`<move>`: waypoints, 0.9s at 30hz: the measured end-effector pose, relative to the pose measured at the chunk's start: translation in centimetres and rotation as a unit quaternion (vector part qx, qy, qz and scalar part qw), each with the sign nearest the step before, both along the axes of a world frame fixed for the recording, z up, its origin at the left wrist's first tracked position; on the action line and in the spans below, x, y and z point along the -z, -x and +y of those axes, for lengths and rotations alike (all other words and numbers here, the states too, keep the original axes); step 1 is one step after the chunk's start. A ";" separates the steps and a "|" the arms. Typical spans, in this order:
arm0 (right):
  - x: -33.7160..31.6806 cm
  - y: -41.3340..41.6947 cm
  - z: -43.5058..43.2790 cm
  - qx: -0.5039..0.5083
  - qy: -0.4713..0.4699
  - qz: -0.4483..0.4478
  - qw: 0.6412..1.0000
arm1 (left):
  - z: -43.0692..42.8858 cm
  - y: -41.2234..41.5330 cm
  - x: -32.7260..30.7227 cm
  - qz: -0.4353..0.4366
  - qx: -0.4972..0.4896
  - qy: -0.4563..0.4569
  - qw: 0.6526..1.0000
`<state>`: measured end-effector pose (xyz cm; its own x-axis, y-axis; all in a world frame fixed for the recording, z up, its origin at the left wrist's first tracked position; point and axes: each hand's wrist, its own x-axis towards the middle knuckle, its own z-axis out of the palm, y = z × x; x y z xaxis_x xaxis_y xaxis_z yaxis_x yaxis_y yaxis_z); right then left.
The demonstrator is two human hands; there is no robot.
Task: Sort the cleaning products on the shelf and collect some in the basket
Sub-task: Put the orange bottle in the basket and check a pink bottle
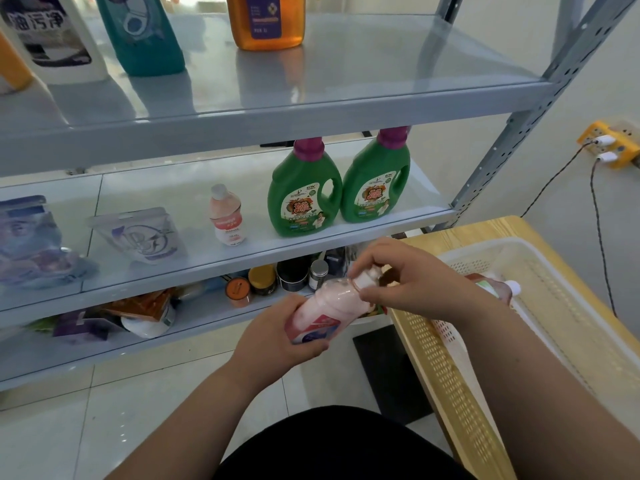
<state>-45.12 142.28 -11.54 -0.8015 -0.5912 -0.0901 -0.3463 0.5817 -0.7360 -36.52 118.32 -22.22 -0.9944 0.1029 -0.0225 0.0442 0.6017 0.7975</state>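
2 forearms reach forward from the lower edge of the view. Left hand (277, 336), fingers curled, grips the lower body of a tilted pink bottle (325, 304); right hand (405, 277) pinches its white cap (364, 280) between thumb and fingertips.

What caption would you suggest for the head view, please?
Left hand holds a pink bottle while right hand pinches its cap near the basket.

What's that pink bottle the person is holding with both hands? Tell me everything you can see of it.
The pink bottle looks like translucent plastic with pink contents. It has a white cap and a red, white and blue label on its lower body. It is tilted in the air, cap pointing up and toward the basket. The left hand grips its lower body; the right hand pinches the cap.
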 end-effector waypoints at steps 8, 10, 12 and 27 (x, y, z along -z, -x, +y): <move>0.4 0.4 0.1 0.065 -0.027 0.030 0.997 | 0.6 0.0 0.0 -0.002 -0.014 -0.002 1.000; 0.2 0.3 0.6 0.029 0.009 0.026 0.999 | 0.8 0.0 0.0 -0.003 -0.015 -0.002 1.000; 0.1 0.2 0.9 0.010 -0.015 0.000 1.000 | 0.9 -0.1 0.0 -0.004 -0.011 0.001 1.000; 0.0 -0.4 1.4 0.054 0.189 -0.045 0.980 | 0.1 0.0 0.8 -0.061 -0.046 -0.082 0.994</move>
